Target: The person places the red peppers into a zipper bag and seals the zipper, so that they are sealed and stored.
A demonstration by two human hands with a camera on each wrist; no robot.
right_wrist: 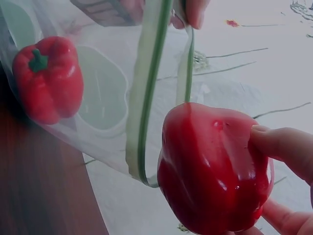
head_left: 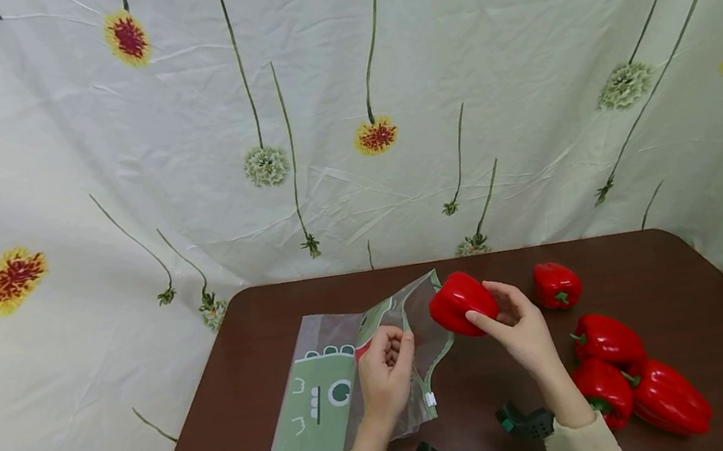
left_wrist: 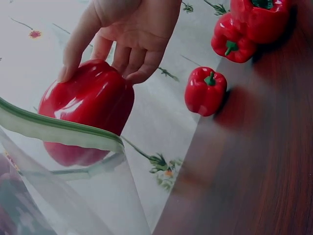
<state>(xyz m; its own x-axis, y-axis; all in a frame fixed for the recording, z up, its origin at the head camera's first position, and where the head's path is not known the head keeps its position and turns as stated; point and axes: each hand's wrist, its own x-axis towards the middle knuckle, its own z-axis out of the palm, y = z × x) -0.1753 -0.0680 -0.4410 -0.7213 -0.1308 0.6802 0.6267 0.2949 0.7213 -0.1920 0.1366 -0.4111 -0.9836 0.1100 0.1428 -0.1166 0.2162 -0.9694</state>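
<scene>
Brown table (head_left: 224, 430), peppers (head_left: 459, 302), flowered cloth (head_left: 181, 127).

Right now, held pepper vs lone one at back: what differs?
The held pepper is in the right grip by the open bag; the lone pepper sits on the table.
The lone pepper shows a green stem; the held pepper shows none.
Both are glossy red.

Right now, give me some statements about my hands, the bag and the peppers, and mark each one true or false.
1. The left hand holds a clear bag. True.
2. The bag's mouth is closed. False: it is open.
3. The right hand is empty. False: it holds a red pepper.
4. Another pepper is inside the bag. True.
5. Only two peppers lie loose on the table. False: there are four.
</scene>
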